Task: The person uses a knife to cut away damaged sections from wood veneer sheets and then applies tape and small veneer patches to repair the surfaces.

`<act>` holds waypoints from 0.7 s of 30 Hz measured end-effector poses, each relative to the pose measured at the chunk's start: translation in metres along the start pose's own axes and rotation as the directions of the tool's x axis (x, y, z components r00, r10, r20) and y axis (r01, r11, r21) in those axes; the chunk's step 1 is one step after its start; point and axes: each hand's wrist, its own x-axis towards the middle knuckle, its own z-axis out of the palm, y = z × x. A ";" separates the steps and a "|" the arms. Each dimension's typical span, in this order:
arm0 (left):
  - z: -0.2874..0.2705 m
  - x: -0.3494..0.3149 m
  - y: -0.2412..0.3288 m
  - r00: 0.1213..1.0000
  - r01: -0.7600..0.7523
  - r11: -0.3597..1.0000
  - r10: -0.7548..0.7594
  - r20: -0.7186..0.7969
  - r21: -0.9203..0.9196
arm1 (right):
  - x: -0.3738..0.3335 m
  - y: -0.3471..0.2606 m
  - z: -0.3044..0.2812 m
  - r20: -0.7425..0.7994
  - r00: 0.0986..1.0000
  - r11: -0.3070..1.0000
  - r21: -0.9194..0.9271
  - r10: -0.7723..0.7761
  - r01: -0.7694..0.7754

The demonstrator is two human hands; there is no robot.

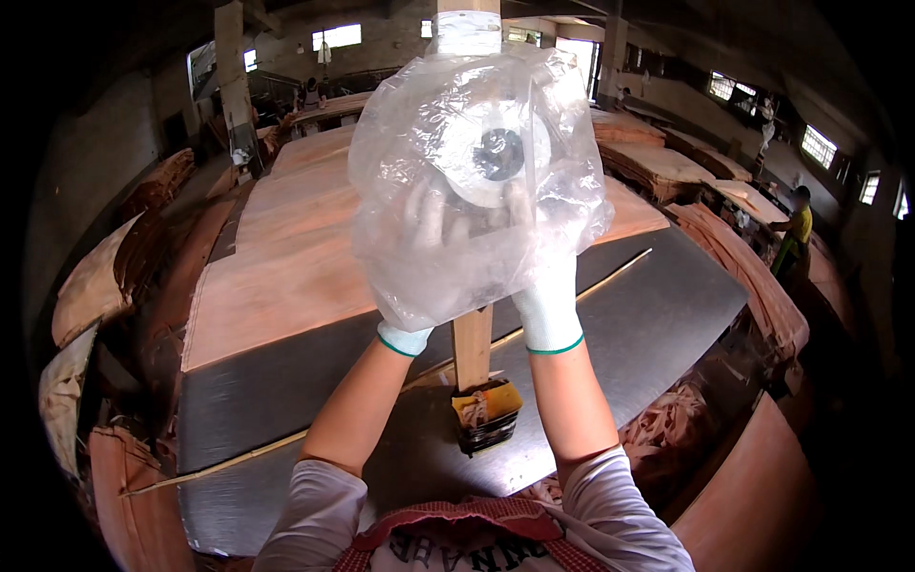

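Note:
In front of me, both hands hold up a large, crumpled clear plastic bag (pixel 396 124). Through the film shows a round whitish roll (pixel 465 167) with a dark centre, which looks like a roll of tape. White knit gloves with green cuffs cover my hands. My left hand (pixel 429 219) is under the roll's left side, its curled fingers blurred by the plastic. My right hand (pixel 545 276) is at the bag's lower right, with fingertips near the roll's lower edge. Whether the fingers are inside or behind the film is hard to tell.
A wooden post (pixel 471 351) rises behind the bag, with an open holder (pixel 486 416) fixed low on it. A thin stick (pixel 238 456) crosses the dark tabletop (pixel 658 305). Veneer sheets (pixel 276 286) lie beyond. Another person (pixel 796 229) stands far right among veneer stacks.

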 end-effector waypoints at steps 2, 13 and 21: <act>0.007 -0.001 0.001 1.000 -0.017 1.000 0.017 -0.003 -0.007 | 0.005 0.023 -0.006 -0.003 0.994 0.993 0.033 -0.113 0.113; 0.012 -0.010 -0.008 0.998 -0.063 0.997 0.063 -0.006 0.049 | -0.007 0.015 -0.019 0.118 0.944 0.934 -0.150 -0.309 0.325; 0.038 -0.040 -0.018 0.917 -0.081 0.985 0.133 0.375 -0.151 | -0.108 0.074 -0.111 -0.035 0.909 0.909 0.035 0.416 -0.415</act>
